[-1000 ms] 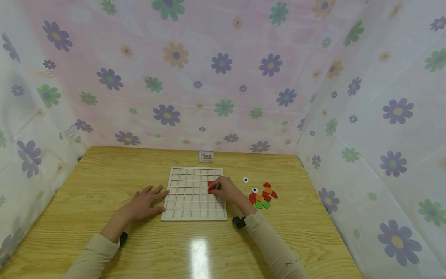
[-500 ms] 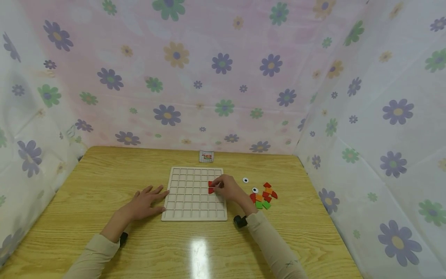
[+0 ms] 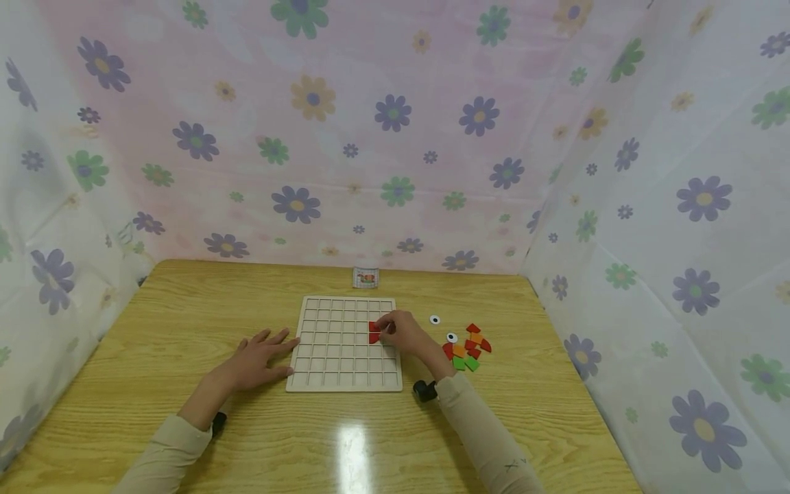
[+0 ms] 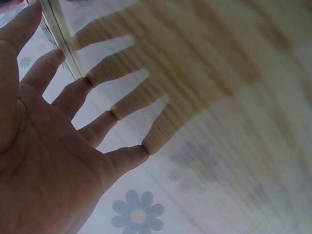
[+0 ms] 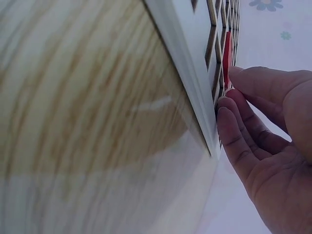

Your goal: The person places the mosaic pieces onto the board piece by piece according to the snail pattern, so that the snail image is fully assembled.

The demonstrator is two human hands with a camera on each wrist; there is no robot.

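A pale wooden grid board (image 3: pixel 333 360) lies on the table. My right hand (image 3: pixel 404 336) reaches over the board's right side, thumb and fingertips pinched together at a small red tile (image 3: pixel 374 337). In the right wrist view, the fingertips of that hand (image 5: pixel 273 126) meet beside a red tile (image 5: pixel 226 53) standing in the grid; the fingers partly hide the pinched piece. My left hand (image 3: pixel 253 360) rests on the table with fingers spread, its fingertips at the board's left edge. The left wrist view shows that hand (image 4: pixel 53 146) with straight fingers touching the tabletop.
Right of the board lie loose tiles: several red ones, orange ones (image 3: pixel 459 350) and green ones (image 3: pixel 472 362). Two white eye discs, a far one (image 3: pixel 435 320) and a nearer one (image 3: pixel 452 337), lie beside them. A small picture card (image 3: pixel 365 278) sits behind the board. Flowered sheets surround the table.
My right hand has shifted very slightly right over the red tiles, showing a little more of them. The left hand and the board stay where they were.
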